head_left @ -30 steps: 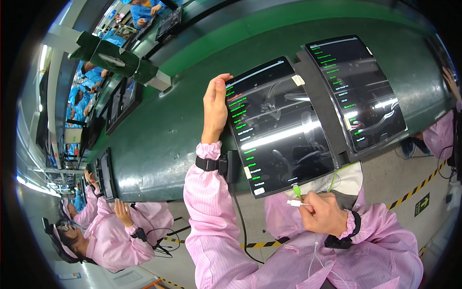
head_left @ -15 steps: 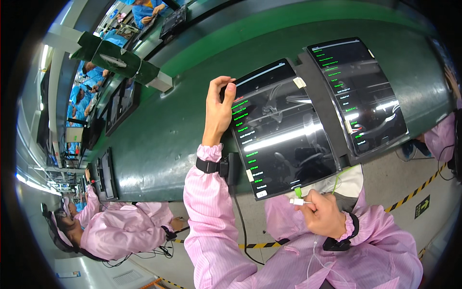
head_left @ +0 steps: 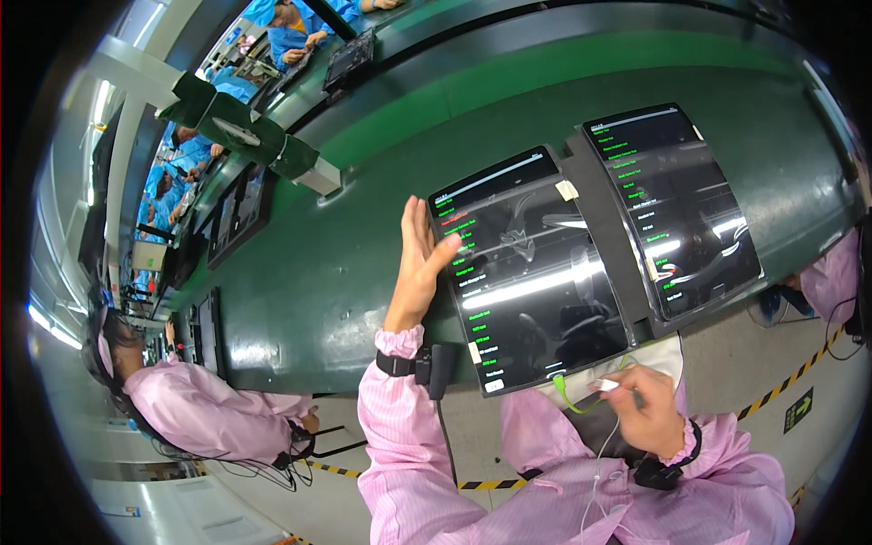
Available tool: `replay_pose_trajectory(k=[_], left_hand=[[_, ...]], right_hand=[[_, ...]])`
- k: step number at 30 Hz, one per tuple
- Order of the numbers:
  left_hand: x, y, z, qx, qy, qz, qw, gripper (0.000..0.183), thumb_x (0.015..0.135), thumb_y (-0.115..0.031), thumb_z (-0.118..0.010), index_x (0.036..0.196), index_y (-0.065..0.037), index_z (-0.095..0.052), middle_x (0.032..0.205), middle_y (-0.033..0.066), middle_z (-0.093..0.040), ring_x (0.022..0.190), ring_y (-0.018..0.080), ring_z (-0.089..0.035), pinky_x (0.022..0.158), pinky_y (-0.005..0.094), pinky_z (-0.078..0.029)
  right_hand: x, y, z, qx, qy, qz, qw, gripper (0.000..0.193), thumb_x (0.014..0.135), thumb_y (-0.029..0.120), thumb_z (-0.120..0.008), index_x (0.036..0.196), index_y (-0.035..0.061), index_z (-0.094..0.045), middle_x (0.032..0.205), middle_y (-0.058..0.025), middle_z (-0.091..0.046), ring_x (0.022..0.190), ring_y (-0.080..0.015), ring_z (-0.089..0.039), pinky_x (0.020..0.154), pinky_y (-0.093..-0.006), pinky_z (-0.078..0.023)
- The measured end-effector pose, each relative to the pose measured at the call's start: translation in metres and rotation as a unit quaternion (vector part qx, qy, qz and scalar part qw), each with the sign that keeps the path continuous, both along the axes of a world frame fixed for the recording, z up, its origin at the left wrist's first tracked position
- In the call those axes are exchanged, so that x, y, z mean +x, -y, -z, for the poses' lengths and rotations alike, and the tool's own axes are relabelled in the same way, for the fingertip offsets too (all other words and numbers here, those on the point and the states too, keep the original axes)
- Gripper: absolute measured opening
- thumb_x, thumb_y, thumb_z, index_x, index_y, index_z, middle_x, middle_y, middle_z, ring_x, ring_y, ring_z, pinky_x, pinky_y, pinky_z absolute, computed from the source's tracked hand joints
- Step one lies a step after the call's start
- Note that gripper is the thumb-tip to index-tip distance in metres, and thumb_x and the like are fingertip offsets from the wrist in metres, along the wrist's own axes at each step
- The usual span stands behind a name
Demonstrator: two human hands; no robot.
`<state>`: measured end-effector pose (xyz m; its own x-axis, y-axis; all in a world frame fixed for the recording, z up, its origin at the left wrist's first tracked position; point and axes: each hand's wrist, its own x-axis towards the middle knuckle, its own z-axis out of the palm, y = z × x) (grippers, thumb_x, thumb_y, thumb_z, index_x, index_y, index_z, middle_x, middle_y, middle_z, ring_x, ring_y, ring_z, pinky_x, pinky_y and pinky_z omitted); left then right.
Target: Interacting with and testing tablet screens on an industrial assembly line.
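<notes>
A tablet [head_left: 536,282] with a lit black screen and a list of mostly green lines lies before me, film on its glass. My left hand [head_left: 420,268] is open at its left edge, fingers stretched along the side and thumb over the screen. Below its lower edge, my right hand [head_left: 649,409] pinches a white cable plug [head_left: 603,386], with a thin white cable [head_left: 596,481] hanging down. A short green cable [head_left: 565,394] loops from the tablet's lower edge, apart from the white plug. A second, similar tablet [head_left: 677,209] lies to the right.
Both tablets rest on a dark grey pad [head_left: 595,195] on the green bench [head_left: 363,245]. A post wrapped in green [head_left: 241,127] stands at the far left. Co-workers in pink [head_left: 209,409] and blue [head_left: 295,36] sit around. Black-and-yellow tape [head_left: 790,372] marks the floor.
My right hand has drawn right and slightly down with the white plug, away from the green connector. My left hand's curled fingers have straightened along the tablet's edge. The whole view has shifted slightly.
</notes>
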<state>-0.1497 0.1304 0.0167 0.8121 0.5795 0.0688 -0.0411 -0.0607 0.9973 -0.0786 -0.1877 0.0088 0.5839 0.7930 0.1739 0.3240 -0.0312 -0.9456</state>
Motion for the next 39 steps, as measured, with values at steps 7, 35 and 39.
replay_pose_trajectory(k=[7,35,39], left_hand=[[-0.005,0.009,-0.002,0.095,-0.045,0.041,0.994,0.107,0.069,-0.011,-0.073,0.142,-0.005,0.005,0.147,0.0232,-0.004,0.137,0.0301,-0.011,0.110,0.0367,-0.009],[0.209,0.073,-0.066,0.440,-0.172,0.128,0.872,0.078,0.085,-0.045,-0.058,0.132,0.010,-0.027,0.129,0.0337,-0.039,0.124,0.0388,-0.039,0.100,0.0380,-0.035],[0.224,0.076,-0.058,0.396,-0.239,0.134,0.876,0.079,0.085,-0.049,-0.056,0.131,0.009,-0.029,0.128,0.0324,-0.041,0.121,0.0371,-0.043,0.098,0.0381,-0.037]], right_hand=[[0.032,0.022,-0.011,-0.010,-0.170,0.094,0.981,0.020,0.089,0.010,-0.054,0.089,-0.0076,-0.065,0.067,-0.0109,-0.066,0.059,-0.0122,-0.062,0.054,-0.0219,-0.048],[0.092,0.073,0.008,-0.034,-0.224,0.217,0.949,0.020,0.088,0.013,-0.058,0.081,-0.0047,-0.064,0.060,-0.0072,-0.065,0.054,-0.0065,-0.057,0.053,-0.0205,-0.046],[0.096,0.072,0.009,-0.032,-0.228,0.196,0.953,0.021,0.088,0.013,-0.057,0.080,-0.0046,-0.063,0.060,-0.0075,-0.064,0.054,-0.0066,-0.057,0.052,-0.0207,-0.046]])
